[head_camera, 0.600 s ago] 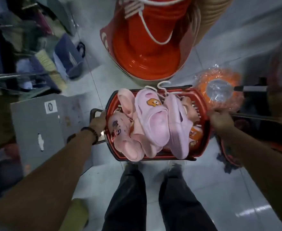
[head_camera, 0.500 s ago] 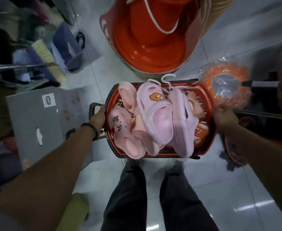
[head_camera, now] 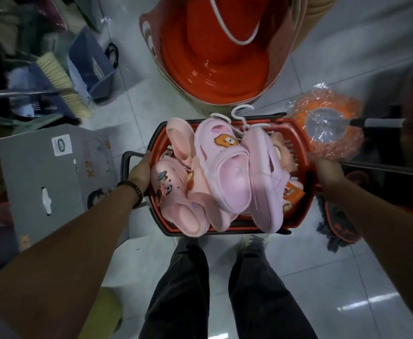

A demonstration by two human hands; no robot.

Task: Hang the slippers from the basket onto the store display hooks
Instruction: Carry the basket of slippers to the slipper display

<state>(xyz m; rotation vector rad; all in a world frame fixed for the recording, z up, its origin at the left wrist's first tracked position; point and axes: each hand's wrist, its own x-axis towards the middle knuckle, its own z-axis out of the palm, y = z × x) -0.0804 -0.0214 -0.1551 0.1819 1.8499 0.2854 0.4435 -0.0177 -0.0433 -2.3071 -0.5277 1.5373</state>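
Slippers (head_camera: 225,172) piled pink and high in the red basket (head_camera: 295,133), a couple overhanging the near rim, bear-badge one right on top, white hanger hooks (head_camera: 240,113) poking out at the far edge. Basket held up level in front of the body, over the feet. Left hand (head_camera: 140,171) clamped on the left rim, fingers curled over it, black handle (head_camera: 124,165) just outside the knuckles, dark wristband (head_camera: 133,189) on that wrist. Right hand (head_camera: 327,170) gripping the right rim, fingers wrapped over the edge and mostly hidden. Below, dark trousers (head_camera: 183,289) against glossy pale floor tiles (head_camera: 347,289). Further out: stack of orange tubs (head_camera: 215,69) just beyond the basket, plastic-wrapped orange mop head (head_camera: 327,128) off the far right corner, grey carton (head_camera: 41,172) to the left, broom (head_camera: 58,77) beyond that
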